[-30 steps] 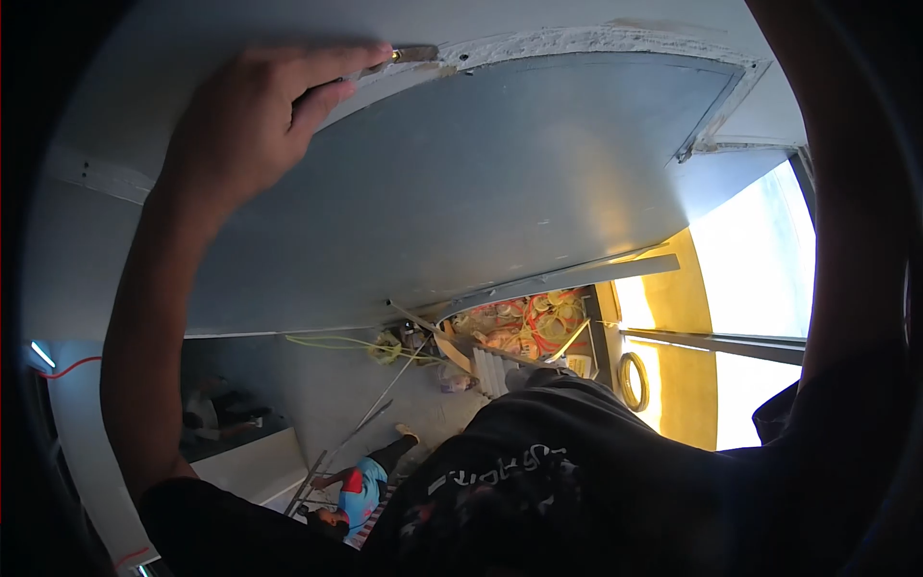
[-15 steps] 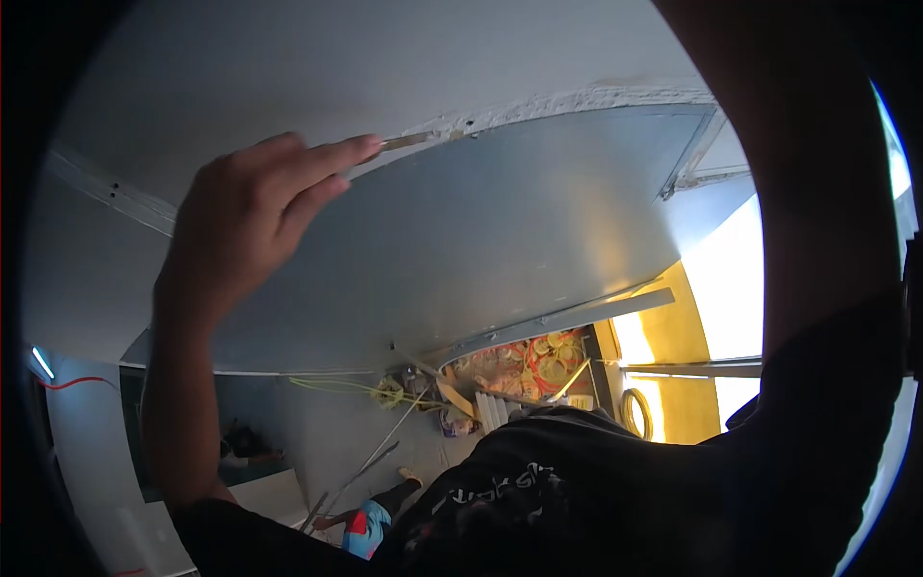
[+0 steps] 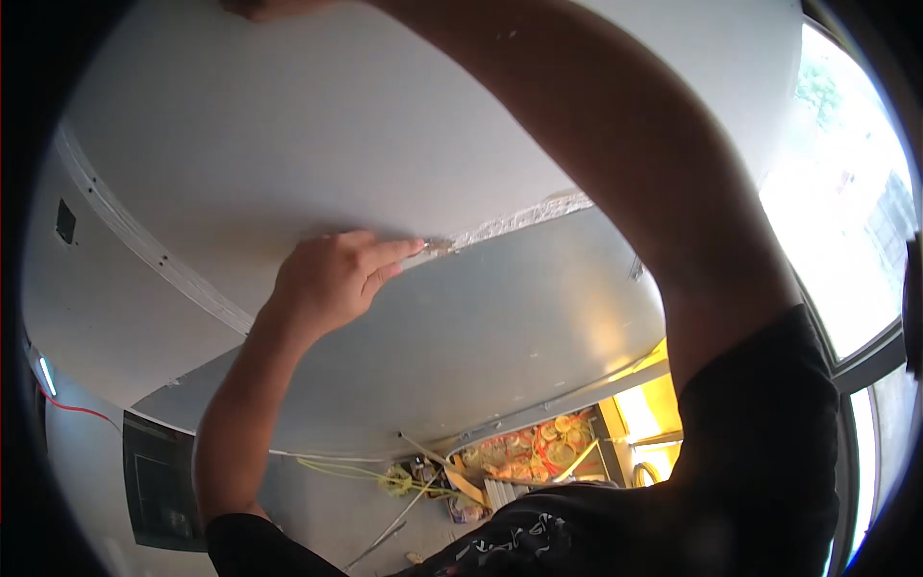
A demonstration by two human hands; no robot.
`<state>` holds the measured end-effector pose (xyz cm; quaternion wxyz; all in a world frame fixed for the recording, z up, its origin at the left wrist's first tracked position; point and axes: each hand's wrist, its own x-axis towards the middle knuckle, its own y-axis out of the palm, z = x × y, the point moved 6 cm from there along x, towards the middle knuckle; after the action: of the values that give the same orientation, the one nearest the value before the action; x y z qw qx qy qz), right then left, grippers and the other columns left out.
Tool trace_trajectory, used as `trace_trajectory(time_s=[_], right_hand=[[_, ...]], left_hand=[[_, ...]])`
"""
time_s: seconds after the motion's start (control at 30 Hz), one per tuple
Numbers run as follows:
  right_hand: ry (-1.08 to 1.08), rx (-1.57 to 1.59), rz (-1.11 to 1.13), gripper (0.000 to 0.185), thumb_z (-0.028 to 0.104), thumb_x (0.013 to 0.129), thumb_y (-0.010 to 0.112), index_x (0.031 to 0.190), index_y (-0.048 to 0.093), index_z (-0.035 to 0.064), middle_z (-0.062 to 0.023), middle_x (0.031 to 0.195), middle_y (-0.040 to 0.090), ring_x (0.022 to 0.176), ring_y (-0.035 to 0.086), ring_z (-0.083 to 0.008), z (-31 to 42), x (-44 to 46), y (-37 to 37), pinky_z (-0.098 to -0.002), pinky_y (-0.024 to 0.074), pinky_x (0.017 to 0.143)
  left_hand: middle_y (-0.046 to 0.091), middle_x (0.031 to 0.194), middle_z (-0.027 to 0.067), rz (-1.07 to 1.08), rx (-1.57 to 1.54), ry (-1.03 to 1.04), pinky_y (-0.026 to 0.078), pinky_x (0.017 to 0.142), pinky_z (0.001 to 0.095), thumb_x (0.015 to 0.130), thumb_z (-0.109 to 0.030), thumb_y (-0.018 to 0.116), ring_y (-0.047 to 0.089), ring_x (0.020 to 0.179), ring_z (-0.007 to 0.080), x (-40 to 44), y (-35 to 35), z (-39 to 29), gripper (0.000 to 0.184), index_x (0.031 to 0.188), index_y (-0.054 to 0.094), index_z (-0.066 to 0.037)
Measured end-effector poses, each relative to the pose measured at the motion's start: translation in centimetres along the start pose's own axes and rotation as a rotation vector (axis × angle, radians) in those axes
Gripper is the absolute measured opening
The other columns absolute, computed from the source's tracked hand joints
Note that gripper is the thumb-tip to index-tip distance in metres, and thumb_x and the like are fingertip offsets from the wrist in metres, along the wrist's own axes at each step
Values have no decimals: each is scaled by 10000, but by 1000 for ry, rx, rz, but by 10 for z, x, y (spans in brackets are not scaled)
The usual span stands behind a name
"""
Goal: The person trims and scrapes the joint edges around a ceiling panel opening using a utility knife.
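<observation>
My left hand (image 3: 332, 279) is closed around what looks like a putty knife (image 3: 437, 247); only its short blade shows, the handle being hidden in my fingers. The blade touches the white, rough-plastered seam (image 3: 519, 219) between the pale upper panel (image 3: 385, 135) and the smooth grey panel (image 3: 461, 337). My right arm reaches up across the view. At the top edge my right hand (image 3: 264, 8) is mostly cut off, close to the pale panel, and its fingers cannot be made out.
Another plastered seam (image 3: 159, 255) with dark screw spots curves down the left. A square dark hole (image 3: 65, 221) is beside it. Low down lie a box of red and yellow tangled lines (image 3: 548, 450), a yellow-green cable (image 3: 336, 468) and long strips. A bright window (image 3: 836, 192) stands at right.
My view has shifted, so the seam appears lower. My left hand, still gripping the knife, appears farther right and lower. My right arm now crosses the top, its hand partly in view.
</observation>
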<state>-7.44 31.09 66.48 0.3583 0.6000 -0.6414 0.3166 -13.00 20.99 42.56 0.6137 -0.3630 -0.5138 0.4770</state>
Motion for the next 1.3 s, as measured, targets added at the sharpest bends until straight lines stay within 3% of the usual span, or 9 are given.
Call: trace_trajectory(time_s=[0.2, 0.33, 0.43, 0.5, 0.53, 0.67, 0.93, 1.07, 1.3], right_hand=[[170, -34, -165, 318, 170, 906, 606, 1186, 672, 34, -206, 1249, 628, 1312, 518, -380, -8, -1, -22, -498, 271, 1238], [423, 620, -39, 324, 147, 894, 686, 1185, 662, 7, -232, 1322, 608, 1268, 575, -401, -12, -32, -67, -503, 467, 1112], [398, 285, -114, 291, 158, 933, 686, 1194, 663, 32, -206, 1328, 618, 1298, 580, -384, -13, -119, -141, -506, 524, 1050], [562, -160, -297, 281, 268, 915, 751, 1101, 709, 62, -114, 1064, 727, 945, 694, -233, -56, -243, -190, -362, 564, 754], [689, -254, -245, 274, 131, 928, 769, 1192, 715, 83, -76, 1201, 723, 1153, 667, -228, -68, -273, -224, -356, 519, 999], [1659, -536, -208, 640, 444, 1006, 582, 1522, 412, 105, -227, 1584, 305, 1460, 330, -375, -111, -435, -278, -462, 369, 1162], [1485, -501, -280, 688, 552, 1003, 455, 1524, 383, 108, -246, 1593, 256, 1492, 208, -385, -115, -475, -242, -532, 139, 1227], [1446, -561, -331, 614, 540, 989, 520, 1479, 465, 175, -199, 1531, 327, 1416, 347, -379, -123, -493, -244, -548, 262, 1181], [1457, -495, -374, 630, 481, 961, 516, 1461, 472, 101, -194, 1558, 308, 1431, 301, -365, -119, -486, -243, -527, 203, 1204]], left_hand=[[759, 1032, 37, 79, -112, -106, 574, 772, 392, 929, -175, 720, 702, 840, 273, 7, -9, -4, 287, 1206, 757, -237], [760, 1129, 45, 56, -150, -87, 575, 832, 387, 938, -169, 711, 710, 907, 293, 9, -5, -3, 272, 1203, 756, -208], [760, 1092, 53, 60, -126, -150, 576, 853, 407, 960, -187, 684, 709, 930, 298, 4, -6, -9, 276, 1223, 749, -242], [757, 1036, 67, 43, -79, -165, 577, 838, 435, 977, -195, 660, 704, 930, 300, -2, -1, -8, 295, 1248, 737, -282], [757, 1036, 67, 33, -102, -184, 577, 838, 435, 977, -195, 660, 704, 930, 300, -5, 0, -9, 295, 1248, 737, -282], [735, 1018, 86, 78, 59, -169, 564, 831, 438, 986, -236, 650, 690, 942, 298, -9, 2, -13, 291, 1260, 731, -295], [746, 1018, 69, 129, 5, -59, 542, 799, 386, 941, -183, 699, 677, 858, 273, 21, -6, -9, 314, 1243, 744, -255], [732, 922, 75, 181, -13, -40, 515, 761, 386, 921, -144, 719, 646, 802, 268, 28, -6, -7, 306, 1216, 761, -216], [652, 791, 67, 120, 4, 16, 480, 659, 381, 902, -112, 736, 576, 680, 239, 26, -7, -11, 336, 1217, 763, -225]])
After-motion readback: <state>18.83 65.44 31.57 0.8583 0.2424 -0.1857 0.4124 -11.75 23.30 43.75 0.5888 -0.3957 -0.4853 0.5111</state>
